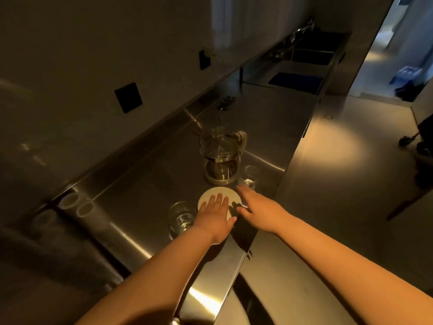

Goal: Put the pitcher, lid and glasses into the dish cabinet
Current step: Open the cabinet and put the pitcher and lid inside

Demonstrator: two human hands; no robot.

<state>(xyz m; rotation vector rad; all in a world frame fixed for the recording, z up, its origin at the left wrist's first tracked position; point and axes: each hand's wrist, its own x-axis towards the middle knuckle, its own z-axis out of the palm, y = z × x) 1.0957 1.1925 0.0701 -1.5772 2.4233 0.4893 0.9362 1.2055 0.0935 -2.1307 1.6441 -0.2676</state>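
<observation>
- Steel tabletop [145, 174] runs away from me along the wall, dim and glossy, with a sink [302, 57] at its far end.
- My left hand [216, 215] lies flat on the pale round lid [219, 194], fingers [219, 200] straight and slightly spread, pressing on it and curling round nothing.
- My right hand [256, 208] reaches in from the other side, its fingers stretched out and apart; the thumb touches the lid's right edge, and the fingertips end just short of a small glass [248, 182].
- That glass stands just beside the base of the glass pitcher [221, 156], which is upright behind the lid, open-topped, with a pale handle on its right.
- Another glass [181, 218] stands upright just left of my left hand, near the lid.
- Further small glasses may stand by the pitcher, but the light is too poor for me to count them.
- Two black wall plates [128, 97] sit on the wall above the tabletop.
</observation>
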